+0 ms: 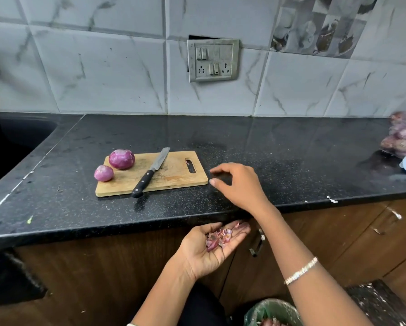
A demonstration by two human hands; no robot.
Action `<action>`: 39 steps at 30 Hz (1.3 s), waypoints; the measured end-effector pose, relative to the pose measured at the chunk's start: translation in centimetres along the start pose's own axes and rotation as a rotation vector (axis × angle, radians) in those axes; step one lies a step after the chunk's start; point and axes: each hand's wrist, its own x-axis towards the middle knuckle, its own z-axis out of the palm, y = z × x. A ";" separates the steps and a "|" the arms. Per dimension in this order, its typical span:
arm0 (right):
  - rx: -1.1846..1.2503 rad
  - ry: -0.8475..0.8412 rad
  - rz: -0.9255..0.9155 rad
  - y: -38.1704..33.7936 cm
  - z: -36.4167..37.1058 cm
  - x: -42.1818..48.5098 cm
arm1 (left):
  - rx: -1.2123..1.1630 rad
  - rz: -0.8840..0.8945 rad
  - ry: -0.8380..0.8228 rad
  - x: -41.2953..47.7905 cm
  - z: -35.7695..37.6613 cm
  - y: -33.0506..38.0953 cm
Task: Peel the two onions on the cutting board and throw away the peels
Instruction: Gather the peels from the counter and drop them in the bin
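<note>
Two peeled purple onions lie on the left end of the wooden cutting board: a larger onion at the back and a smaller onion in front. My left hand is held palm up just below the counter's front edge, and a heap of onion peels lies on its straight fingers. My right hand hovers over the counter just right of the board, fingers loosely curved, holding nothing.
A black-handled knife lies diagonally across the board. A sink is at the left. A bag of onions sits at the far right of the black counter. A green-lined bin with peels stands on the floor below.
</note>
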 end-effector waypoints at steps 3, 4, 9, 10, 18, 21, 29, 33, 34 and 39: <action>-0.144 -0.250 0.021 -0.3 1.2 3.2 | -0.027 -0.003 -0.014 -0.3 -0.3 0.3; -0.174 -0.289 0.024 -0.4 1.4 3.9 | -0.031 -0.003 -0.016 -0.4 -0.4 0.3; -0.209 -0.322 -0.007 -0.7 2.7 4.7 | -0.032 -0.004 -0.006 -0.8 -0.9 0.5; -0.209 -0.309 -0.015 -0.8 2.8 4.6 | -0.034 -0.006 -0.005 -0.9 -0.9 0.5; -0.279 -0.289 -0.111 -2.1 3.6 4.6 | -0.031 0.013 -0.008 -1.3 -0.6 0.7; -0.298 -0.253 -0.158 -3.0 4.5 4.5 | -0.038 0.023 -0.021 -1.4 -0.6 0.6; -0.406 -0.220 -0.236 -6.0 6.5 5.2 | -0.068 0.048 -0.035 -1.5 -0.6 0.7; -0.363 -0.258 -0.204 -6.4 7.5 4.1 | -0.048 0.047 -0.052 -1.7 -0.5 0.6; -0.301 -0.261 -0.183 -6.3 7.3 3.9 | -0.043 0.041 -0.049 -1.6 -0.5 0.6; 0.041 -0.100 -0.018 -3.4 4.3 5.8 | -0.024 0.016 -0.018 -1.1 -0.5 0.7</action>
